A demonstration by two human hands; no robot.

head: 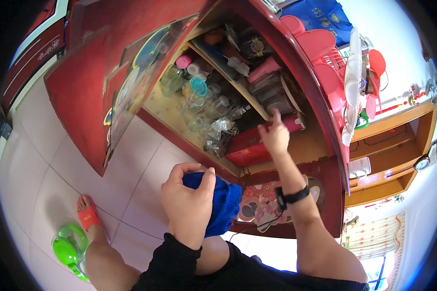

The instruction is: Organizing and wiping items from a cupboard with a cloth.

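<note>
A folded blue terry cloth (224, 207) is gripped between the thumb and fingers of my left hand (189, 203), in front of the dark red cabinet (204, 156). My right hand (276, 136) reaches into the cabinet with its index finger extended, over a red box (249, 147) and near the front end of the wooden shelf board (236, 82). It holds nothing that I can see; whether it touches the box is unclear. Glass jars and cups, one with a turquoise lid (198, 87), stand on the cabinet floor beside crumpled clear plastic (220, 131).
An open cabinet door (83, 94) with a glass panel stands at the left. Pink plastic containers (326, 80) and a blue bag (318, 18) are on the cabinet top. A green plastic item (65, 251) lies on the tiled floor near my foot. A cord hangs from my right wrist.
</note>
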